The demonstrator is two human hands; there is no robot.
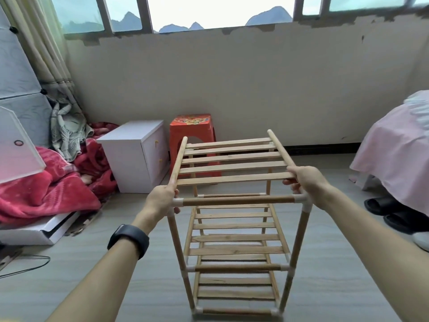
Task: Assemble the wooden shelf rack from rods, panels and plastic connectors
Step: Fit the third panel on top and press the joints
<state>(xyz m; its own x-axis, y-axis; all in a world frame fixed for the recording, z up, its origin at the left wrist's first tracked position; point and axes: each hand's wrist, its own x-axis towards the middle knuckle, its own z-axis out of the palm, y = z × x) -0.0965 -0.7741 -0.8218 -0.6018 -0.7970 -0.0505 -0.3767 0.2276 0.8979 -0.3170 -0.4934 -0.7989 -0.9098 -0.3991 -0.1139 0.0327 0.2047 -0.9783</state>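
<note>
The fingers (172,191) of the left hand (161,198) are curled round the near end of the left side rod of a wooden panel (232,162). The right side rod is gripped by the right hand (305,180). The panel is held over the top of the rack (236,252), which stands on the floor (336,263). White connectors (306,201) are seen at the rack's corners. A white cabinet (130,159) and an orange stool (192,129) are seen behind it.
</note>
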